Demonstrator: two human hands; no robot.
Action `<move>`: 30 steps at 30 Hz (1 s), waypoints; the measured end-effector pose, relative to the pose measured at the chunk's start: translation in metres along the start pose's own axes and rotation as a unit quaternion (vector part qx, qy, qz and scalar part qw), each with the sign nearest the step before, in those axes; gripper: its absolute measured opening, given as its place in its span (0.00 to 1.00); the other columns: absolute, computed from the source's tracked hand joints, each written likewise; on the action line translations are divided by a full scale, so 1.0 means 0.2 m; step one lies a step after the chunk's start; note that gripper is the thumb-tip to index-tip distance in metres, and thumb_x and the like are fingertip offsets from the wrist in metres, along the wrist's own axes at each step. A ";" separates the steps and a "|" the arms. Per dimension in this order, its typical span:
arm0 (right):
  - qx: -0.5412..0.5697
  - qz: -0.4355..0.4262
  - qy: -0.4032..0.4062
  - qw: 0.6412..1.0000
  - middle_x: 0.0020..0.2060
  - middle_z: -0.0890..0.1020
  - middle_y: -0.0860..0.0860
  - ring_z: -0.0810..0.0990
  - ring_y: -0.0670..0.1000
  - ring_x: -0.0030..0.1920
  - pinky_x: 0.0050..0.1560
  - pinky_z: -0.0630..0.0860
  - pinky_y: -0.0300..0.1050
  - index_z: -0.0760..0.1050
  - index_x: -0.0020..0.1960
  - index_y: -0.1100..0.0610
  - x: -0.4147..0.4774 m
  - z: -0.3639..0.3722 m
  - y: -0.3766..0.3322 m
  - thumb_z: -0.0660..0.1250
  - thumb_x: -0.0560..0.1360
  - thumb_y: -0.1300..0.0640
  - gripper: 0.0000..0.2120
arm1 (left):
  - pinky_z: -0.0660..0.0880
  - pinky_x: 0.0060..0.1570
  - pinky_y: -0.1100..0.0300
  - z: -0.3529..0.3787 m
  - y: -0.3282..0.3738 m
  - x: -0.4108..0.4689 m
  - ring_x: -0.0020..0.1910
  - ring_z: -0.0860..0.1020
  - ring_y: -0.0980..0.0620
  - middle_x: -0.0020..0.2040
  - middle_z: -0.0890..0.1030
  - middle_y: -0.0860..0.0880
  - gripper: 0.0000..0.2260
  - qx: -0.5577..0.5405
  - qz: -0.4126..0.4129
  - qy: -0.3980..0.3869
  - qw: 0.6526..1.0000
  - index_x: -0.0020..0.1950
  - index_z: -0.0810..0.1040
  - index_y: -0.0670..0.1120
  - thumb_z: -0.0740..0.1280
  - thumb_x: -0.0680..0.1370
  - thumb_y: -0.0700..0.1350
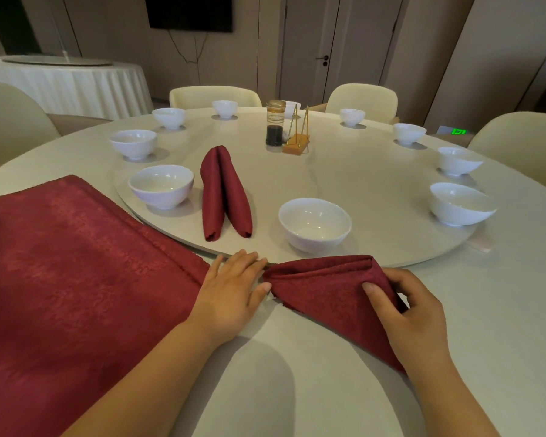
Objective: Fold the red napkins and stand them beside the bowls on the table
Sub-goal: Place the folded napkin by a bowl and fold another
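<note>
Ten bowls (314, 223), one half hidden behind the jar (275, 124). One folded napkin (224, 193) stands beside a bowl. The second napkin (325, 288) lies nearer, the left hand (234, 285) flat at its tip and the right hand (413, 310) pinching it. The red pile (76, 279) is cut off.

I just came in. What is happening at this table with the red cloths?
A person is folding a red napkin at the near edge of the table. The left hand lies with straight fingers at the napkin's pointed left end, and the right hand grips its folded right end. One finished napkin already stands on the turntable beside a white bowl. More red cloth lies flat on the left.
</note>
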State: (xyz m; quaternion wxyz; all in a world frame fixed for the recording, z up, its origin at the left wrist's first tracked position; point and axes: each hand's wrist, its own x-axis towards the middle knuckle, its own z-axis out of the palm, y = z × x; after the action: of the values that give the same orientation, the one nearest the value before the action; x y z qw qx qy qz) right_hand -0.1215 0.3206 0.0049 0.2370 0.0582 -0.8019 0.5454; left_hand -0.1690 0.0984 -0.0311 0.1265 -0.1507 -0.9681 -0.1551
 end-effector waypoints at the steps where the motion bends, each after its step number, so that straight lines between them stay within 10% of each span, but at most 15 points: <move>1: 0.003 0.002 0.001 1.000 0.34 0.79 0.32 0.76 0.33 0.39 0.39 0.69 0.23 0.75 0.38 0.47 0.00 0.00 0.00 0.67 0.71 0.68 0.15 | 0.46 0.70 0.51 0.01 -0.01 0.00 0.72 0.61 0.51 0.70 0.68 0.50 0.50 0.003 -0.024 -0.001 1.000 0.71 0.67 0.48 0.26 0.65 0.72; 15: -0.036 -0.046 0.098 0.993 0.29 0.77 0.31 0.74 0.32 0.32 0.37 0.66 0.22 0.75 0.33 0.31 0.13 -0.20 -0.18 0.70 0.67 0.56 0.17 | 0.35 0.69 0.49 -0.05 -0.10 -0.02 0.74 0.53 0.54 0.73 0.62 0.52 0.45 0.028 -0.102 0.020 0.994 0.73 0.62 0.49 0.31 0.63 0.64; 21: -0.092 -0.070 0.116 0.986 0.29 0.76 0.30 0.72 0.30 0.33 0.38 0.65 0.22 0.74 0.39 0.49 0.40 -0.16 -0.15 0.66 0.74 0.63 0.11 | 0.28 0.64 0.57 -0.04 -0.14 -0.02 0.71 0.63 0.48 0.68 0.70 0.45 0.42 0.023 -0.081 0.065 0.994 0.68 0.71 0.42 0.36 0.71 0.68; 26: -0.105 -0.043 0.101 0.988 0.34 0.73 0.39 0.74 0.35 0.36 0.36 0.66 0.24 0.74 0.46 0.56 0.56 -0.02 -0.04 0.64 0.75 0.61 0.01 | 0.51 0.62 0.38 0.00 -0.16 -0.03 0.59 0.77 0.42 0.58 0.79 0.41 0.35 0.066 -0.093 0.047 0.992 0.57 0.79 0.39 0.41 0.79 0.62; 30: -0.110 -0.021 0.086 0.990 0.36 0.76 0.47 0.73 0.48 0.41 0.40 0.67 0.35 0.74 0.46 0.55 0.65 0.08 0.01 0.64 0.76 0.59 0.01 | 0.58 0.65 0.47 0.00 -0.16 -0.02 0.55 0.79 0.42 0.53 0.81 0.41 0.35 0.077 -0.102 0.052 0.990 0.54 0.80 0.38 0.39 0.80 0.59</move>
State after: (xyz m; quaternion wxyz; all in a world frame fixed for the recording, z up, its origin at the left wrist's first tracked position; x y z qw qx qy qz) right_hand -0.2421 0.3290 0.0567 0.3215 0.0021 -0.8320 0.4520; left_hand -0.1759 0.0675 -0.0403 0.1711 -0.0328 -0.9796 -0.0997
